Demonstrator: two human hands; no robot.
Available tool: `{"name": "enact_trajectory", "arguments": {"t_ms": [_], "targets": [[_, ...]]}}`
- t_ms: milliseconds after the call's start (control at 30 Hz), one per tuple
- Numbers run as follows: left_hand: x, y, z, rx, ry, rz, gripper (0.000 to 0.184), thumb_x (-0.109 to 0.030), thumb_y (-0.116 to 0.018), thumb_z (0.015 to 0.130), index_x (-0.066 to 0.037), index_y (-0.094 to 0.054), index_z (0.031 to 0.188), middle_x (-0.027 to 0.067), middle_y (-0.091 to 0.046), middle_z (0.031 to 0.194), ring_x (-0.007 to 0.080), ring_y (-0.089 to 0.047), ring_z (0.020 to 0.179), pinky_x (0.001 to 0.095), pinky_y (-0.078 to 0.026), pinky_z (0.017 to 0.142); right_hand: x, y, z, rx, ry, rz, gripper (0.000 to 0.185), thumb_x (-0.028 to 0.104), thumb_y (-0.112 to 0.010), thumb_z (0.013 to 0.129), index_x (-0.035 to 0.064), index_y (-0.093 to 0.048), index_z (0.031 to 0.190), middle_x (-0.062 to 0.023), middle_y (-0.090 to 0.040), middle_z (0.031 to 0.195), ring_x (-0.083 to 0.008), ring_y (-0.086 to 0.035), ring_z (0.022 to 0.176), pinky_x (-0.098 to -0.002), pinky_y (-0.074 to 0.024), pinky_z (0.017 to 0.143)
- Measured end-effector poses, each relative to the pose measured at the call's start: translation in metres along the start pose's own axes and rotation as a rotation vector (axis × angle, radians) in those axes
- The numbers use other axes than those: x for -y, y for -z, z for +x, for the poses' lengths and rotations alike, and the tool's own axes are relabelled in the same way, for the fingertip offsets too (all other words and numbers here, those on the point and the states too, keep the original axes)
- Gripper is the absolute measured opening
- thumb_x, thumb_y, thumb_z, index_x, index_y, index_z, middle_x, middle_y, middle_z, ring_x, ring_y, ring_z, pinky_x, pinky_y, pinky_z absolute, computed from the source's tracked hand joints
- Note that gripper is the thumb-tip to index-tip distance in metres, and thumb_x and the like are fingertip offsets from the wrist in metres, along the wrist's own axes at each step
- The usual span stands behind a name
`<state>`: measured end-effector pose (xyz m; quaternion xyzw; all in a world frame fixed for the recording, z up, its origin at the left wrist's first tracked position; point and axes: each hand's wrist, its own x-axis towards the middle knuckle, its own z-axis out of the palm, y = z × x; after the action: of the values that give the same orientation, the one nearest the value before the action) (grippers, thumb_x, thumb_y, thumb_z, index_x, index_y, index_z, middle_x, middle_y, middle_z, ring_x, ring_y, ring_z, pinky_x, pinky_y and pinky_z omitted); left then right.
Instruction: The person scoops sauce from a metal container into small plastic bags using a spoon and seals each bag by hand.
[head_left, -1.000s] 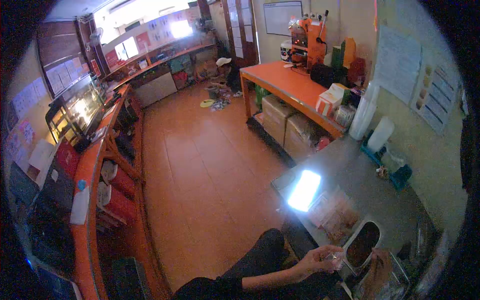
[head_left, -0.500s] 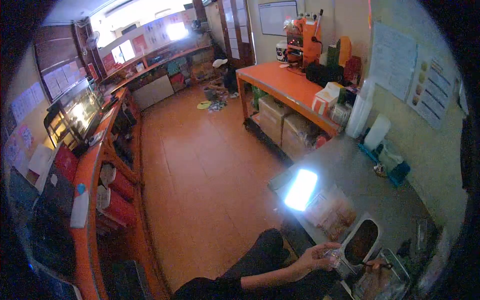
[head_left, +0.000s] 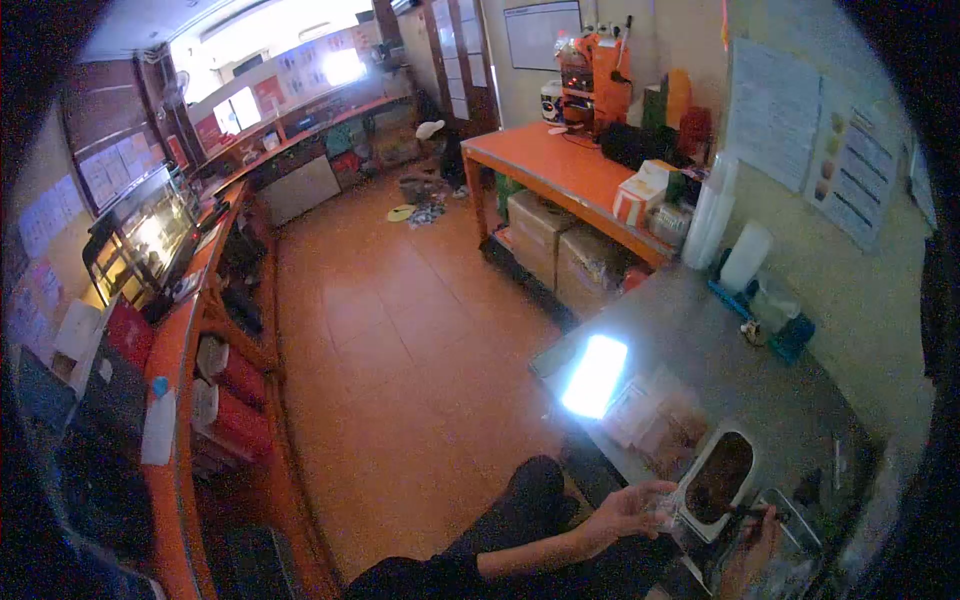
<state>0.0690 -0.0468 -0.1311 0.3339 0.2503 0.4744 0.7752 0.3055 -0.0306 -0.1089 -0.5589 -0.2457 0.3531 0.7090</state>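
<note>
Fingers curled, my left hand (head_left: 632, 512) holds a small clear plastic item (head_left: 664, 508) at the left edge of a white oval tub (head_left: 748, 470). Dark brown contents fill much of the tub. My right hand (head_left: 756, 548) is closed on a dark-handled utensil (head_left: 745, 513), whose far end lies at the tub's lower right rim. Beneath and beside that hand is a clear container (head_left: 800, 522). Clear plastic packets (head_left: 662, 425) lie beyond the tub, near a brightly glowing phone-like screen (head_left: 596, 376).
The grey table (head_left: 690, 310) adjoins an orange table (head_left: 560, 165) with cardboard boxes (head_left: 537, 238) below. Rolled plastic cups (head_left: 708, 215) stand by the wall. A crouching person (head_left: 450, 155) is far back on the floor. An orange counter (head_left: 178, 360) runs along the left.
The view has shifted slightly, moving the room leftward in the frame. My right hand has changed position beside the tub, and the dark utensil is now visible in its fingers.
</note>
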Motion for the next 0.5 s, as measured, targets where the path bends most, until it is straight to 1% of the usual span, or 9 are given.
{"name": "enact_trajectory", "arguments": {"t_ms": [33, 100, 133, 200, 233, 300, 333, 400, 500], "targets": [[-0.001, 0.0, -0.001, 0.011, 0.017, -0.007, 0.054, -0.022, -0.064, 0.082, -0.009, -0.04, 0.128, 0.0039, -0.055, 0.112, 0.014, -0.055, 0.097, 0.0281, -0.047, 0.077, 0.003, -0.001, -0.003, -0.08, -0.027, 0.011, 0.016, 0.023, -0.055, 0.089, 0.0081, -0.055, 0.082, 0.0017, -0.049, 0.065, -0.0053, -0.044, 0.057, -0.0184, -0.0338, 0.049], [-0.003, 0.001, 0.001, -0.046, 0.016, -0.013, 0.051, -0.015, -0.065, 0.081, -0.007, -0.041, 0.126, 0.01, -0.057, 0.111, 0.019, -0.059, 0.095, 0.0307, -0.05, 0.077, 0.02, 0.0, -0.008, 0.047, -0.14, -0.034, 0.016, 0.023, -0.056, 0.088, 0.0072, -0.057, 0.085, 0.0027, -0.047, 0.065, -0.0055, -0.043, 0.057, -0.0179, -0.0346, 0.05], [-0.004, 0.003, 0.001, -0.061, 0.002, 0.034, 0.051, -0.014, -0.065, 0.081, -0.007, -0.042, 0.125, 0.0106, -0.058, 0.109, 0.0205, -0.059, 0.095, 0.0316, -0.05, 0.076, 0.0, 0.015, 0.007, 0.055, 0.012, -0.197, 0.015, 0.022, -0.056, 0.088, 0.0068, -0.057, 0.086, 0.0031, -0.046, 0.065, -0.0058, -0.042, 0.056, -0.0179, -0.0358, 0.051], [-0.009, 0.004, 0.001, -0.095, -0.001, 0.051, 0.048, -0.014, -0.064, 0.081, -0.006, -0.042, 0.123, 0.0117, -0.058, 0.106, 0.023, -0.059, 0.094, 0.0331, -0.052, 0.076, -0.021, 0.042, 0.022, 0.091, 0.043, -0.209, 0.014, 0.019, -0.056, 0.088, 0.006, -0.058, 0.087, 0.0031, -0.048, 0.065, -0.0061, -0.044, 0.056, -0.0177, -0.0387, 0.052], [-0.013, 0.005, 0.001, -0.126, -0.001, 0.032, 0.046, -0.014, -0.063, 0.081, -0.006, -0.043, 0.122, 0.0123, -0.058, 0.106, 0.024, -0.06, 0.093, 0.0338, -0.052, 0.076, -0.013, 0.037, 0.019, 0.127, -0.054, -0.027, 0.013, 0.018, -0.056, 0.088, 0.0057, -0.059, 0.088, 0.0027, -0.051, 0.066, -0.0061, -0.046, 0.056, -0.0176, -0.0404, 0.052], [-0.021, 0.001, -0.002, -0.19, -0.016, -0.034, 0.044, -0.016, -0.064, 0.082, -0.004, -0.044, 0.12, 0.0138, -0.058, 0.105, 0.0249, -0.06, 0.09, 0.0353, -0.052, 0.076, 0.003, 0.018, 0.008, -0.002, -0.107, 0.179, 0.014, 0.018, -0.056, 0.088, 0.0048, -0.061, 0.086, 0.0, -0.058, 0.071, -0.0064, -0.051, 0.058, -0.0184, -0.0426, 0.05], [-0.021, 0.003, -0.003, -0.147, 0.024, -0.036, 0.044, -0.016, -0.064, 0.082, -0.004, -0.044, 0.12, 0.0138, -0.058, 0.105, 0.0249, -0.06, 0.09, 0.0353, -0.052, 0.076, 0.0, 0.019, 0.008, -0.019, -0.101, 0.175, 0.015, 0.019, -0.057, 0.087, 0.0044, -0.061, 0.085, -0.0013, -0.06, 0.072, -0.0065, -0.053, 0.058, -0.0183, -0.0425, 0.049], [-0.024, 0.011, 0.0, -0.204, -0.069, 0.022, 0.045, -0.017, -0.063, 0.083, -0.004, -0.042, 0.12, 0.0148, -0.057, 0.106, 0.0246, -0.06, 0.089, 0.0358, -0.052, 0.076, 0.003, 0.019, 0.006, -0.061, -0.084, 0.179, 0.017, 0.02, -0.058, 0.087, 0.0039, -0.062, 0.084, -0.0027, -0.062, 0.073, -0.0067, -0.054, 0.058, -0.0183, -0.0424, 0.047], [-0.028, 0.022, 0.004, -0.16, -0.092, -0.016, 0.044, -0.017, -0.06, 0.084, -0.005, -0.04, 0.121, 0.0151, -0.055, 0.106, 0.0246, -0.057, 0.096, 0.0361, -0.05, 0.081, 0.006, 0.017, 0.005, -0.081, -0.152, 0.094, 0.021, 0.024, -0.058, 0.086, 0.0046, -0.062, 0.081, -0.003, -0.06, 0.07, -0.0089, -0.051, 0.056, -0.0198, -0.0406, 0.053]]}}
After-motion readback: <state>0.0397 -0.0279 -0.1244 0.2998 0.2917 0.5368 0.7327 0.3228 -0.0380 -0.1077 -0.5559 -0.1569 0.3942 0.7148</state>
